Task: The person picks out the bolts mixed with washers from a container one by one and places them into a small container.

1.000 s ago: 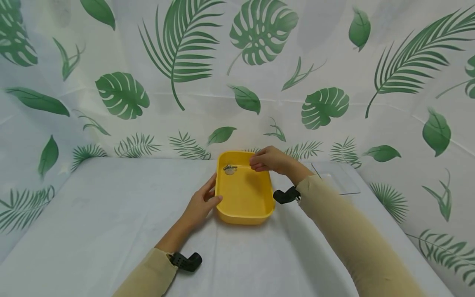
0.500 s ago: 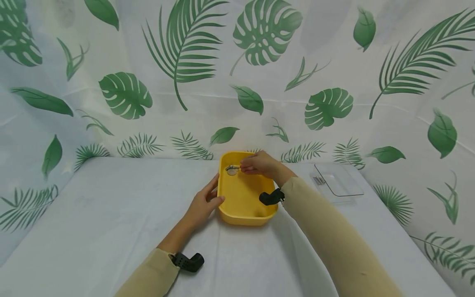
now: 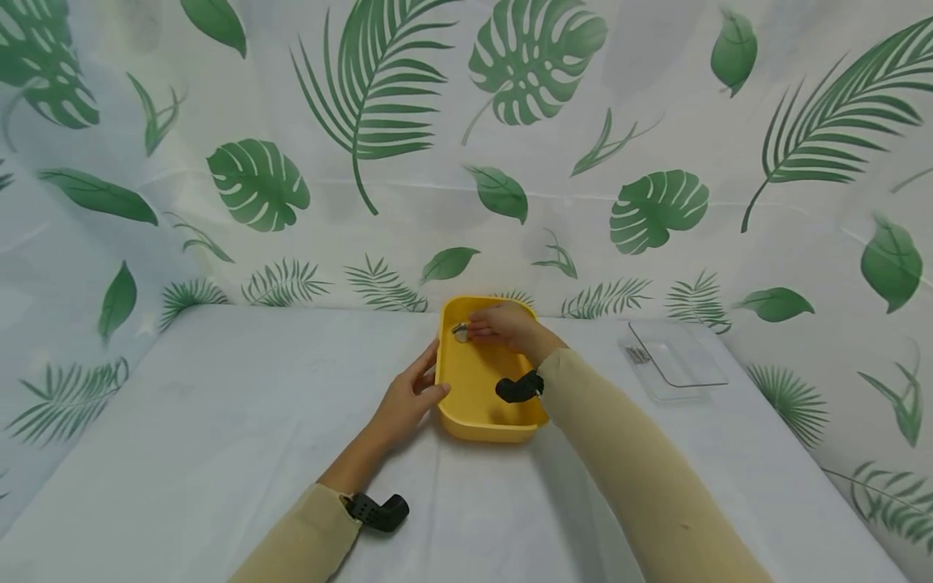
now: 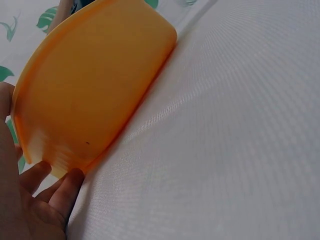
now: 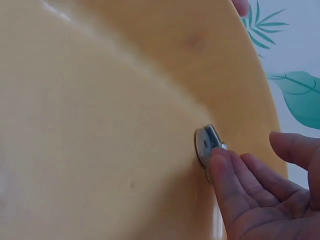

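right hand [image 5: 262, 192], thumb apart, seemingly touches a flat round silver metal washer [image 5: 200, 149]: likely light, stiff, slippery, so pinch its rim; left hand [image 3: 403, 401], fingers spread, braces the yellow plastic tray [image 3: 470, 397].

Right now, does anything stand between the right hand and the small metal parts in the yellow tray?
Nothing visible does: the right hand is right at the metal parts inside the yellow tray. The left hand touches the tray's outer left side, out of that path.

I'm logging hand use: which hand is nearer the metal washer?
Right: the right hand is inside the tub, fingertips at the washer. The left hand is outside, against the tub.
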Tool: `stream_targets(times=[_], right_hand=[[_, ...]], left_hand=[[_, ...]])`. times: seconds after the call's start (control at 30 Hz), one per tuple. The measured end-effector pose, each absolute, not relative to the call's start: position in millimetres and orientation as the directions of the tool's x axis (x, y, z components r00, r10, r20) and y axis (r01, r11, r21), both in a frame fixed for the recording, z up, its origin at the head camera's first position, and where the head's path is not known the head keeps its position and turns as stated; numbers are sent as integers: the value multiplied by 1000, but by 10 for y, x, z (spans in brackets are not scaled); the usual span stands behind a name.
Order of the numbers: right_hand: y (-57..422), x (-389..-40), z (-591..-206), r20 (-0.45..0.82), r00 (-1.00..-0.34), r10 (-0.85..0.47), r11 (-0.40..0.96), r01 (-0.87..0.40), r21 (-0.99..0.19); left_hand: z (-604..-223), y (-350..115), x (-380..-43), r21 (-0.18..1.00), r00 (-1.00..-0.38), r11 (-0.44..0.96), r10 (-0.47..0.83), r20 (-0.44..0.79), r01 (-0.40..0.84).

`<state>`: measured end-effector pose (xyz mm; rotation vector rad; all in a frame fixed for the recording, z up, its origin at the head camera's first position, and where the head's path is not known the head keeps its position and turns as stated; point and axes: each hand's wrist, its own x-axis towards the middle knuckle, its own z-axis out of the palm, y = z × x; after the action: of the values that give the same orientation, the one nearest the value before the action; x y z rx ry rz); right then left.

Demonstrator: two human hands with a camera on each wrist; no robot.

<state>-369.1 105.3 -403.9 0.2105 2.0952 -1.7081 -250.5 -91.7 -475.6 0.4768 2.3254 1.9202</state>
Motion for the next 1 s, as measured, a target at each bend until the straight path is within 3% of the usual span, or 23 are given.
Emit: stream_targets(times=[0.37, 0.53, 1.0], right_hand=[[1018, -3653, -4117, -437, -895, -92, 140, 422, -895], [984, -3662, -4132, -436, -891, -125, 90, 427, -900], [888, -3709, -4172, -457, -870, -184, 211, 419, -883]], left_hand=[[-4819, -856, -2512, 972, -946, 151, 296, 130, 181], [-4806, -864, -2523, 970, -944, 156, 301, 134, 188], [-4798, -921, -2536, 970, -949, 168, 290, 122, 176]])
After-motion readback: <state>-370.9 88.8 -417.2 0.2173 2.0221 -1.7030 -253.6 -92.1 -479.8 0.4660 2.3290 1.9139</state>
